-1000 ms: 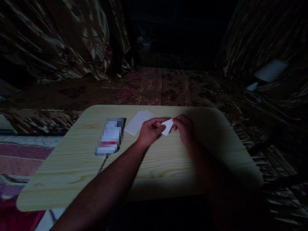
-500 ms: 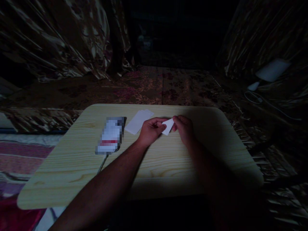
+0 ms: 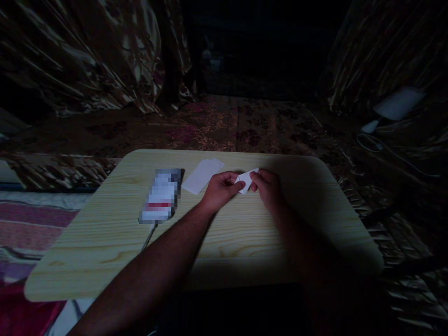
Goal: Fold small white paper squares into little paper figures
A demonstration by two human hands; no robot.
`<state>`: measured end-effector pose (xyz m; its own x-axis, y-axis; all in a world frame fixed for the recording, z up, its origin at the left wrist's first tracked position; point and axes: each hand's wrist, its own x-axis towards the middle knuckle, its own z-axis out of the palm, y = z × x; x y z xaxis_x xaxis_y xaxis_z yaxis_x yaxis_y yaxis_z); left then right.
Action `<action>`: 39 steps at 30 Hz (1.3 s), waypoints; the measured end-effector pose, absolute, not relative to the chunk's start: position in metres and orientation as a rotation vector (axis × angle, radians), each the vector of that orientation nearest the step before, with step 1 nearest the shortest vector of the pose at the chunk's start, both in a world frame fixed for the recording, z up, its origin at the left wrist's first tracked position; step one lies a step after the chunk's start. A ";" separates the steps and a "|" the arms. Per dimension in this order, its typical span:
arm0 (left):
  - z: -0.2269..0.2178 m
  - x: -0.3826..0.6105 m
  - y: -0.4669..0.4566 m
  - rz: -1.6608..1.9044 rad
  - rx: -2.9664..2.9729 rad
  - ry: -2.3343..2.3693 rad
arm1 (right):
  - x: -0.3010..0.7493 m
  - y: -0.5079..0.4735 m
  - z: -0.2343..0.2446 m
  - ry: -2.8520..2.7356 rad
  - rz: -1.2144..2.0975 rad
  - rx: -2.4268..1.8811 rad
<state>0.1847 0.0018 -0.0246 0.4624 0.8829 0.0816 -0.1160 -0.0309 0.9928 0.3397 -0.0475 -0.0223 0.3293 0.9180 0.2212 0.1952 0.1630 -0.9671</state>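
Observation:
A small folded piece of white paper [image 3: 248, 181] is held between my two hands above the table. My left hand [image 3: 223, 187] pinches its left end, thumb on top and the other fingers behind. On the right end, my right hand [image 3: 267, 184] has its thumb pressed on the paper, with fingers curled underneath. A crease line shows near my left thumb. Just beyond my left hand lies a small stack of white paper sheets [image 3: 202, 175], slightly fanned at its far end.
A phone [image 3: 160, 196], its screen blurred out, lies left of the papers with a cable [image 3: 149, 237] running toward me. The wooden table [image 3: 238, 242] has rounded corners. A white lamp [image 3: 399, 103] lies at the far right, and patterned curtains [image 3: 140, 51] hang behind.
My right hand has shifted its grip slightly, so a pointed corner of the folded paper now shows above my right thumb. My left hand keeps its pinch.

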 end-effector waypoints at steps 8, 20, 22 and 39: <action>-0.027 0.183 0.005 0.870 1.415 0.792 | 0.341 -0.047 -0.022 -1.139 0.722 -1.323; -0.027 0.182 0.007 0.905 1.358 0.763 | 0.336 -0.048 -0.019 -1.139 0.769 -1.341; -0.027 0.182 0.007 0.905 1.354 0.753 | 0.335 -0.049 -0.019 -1.158 0.774 -1.341; -0.028 0.180 0.008 0.936 1.309 0.772 | 0.334 -0.049 -0.020 -1.241 0.864 -1.334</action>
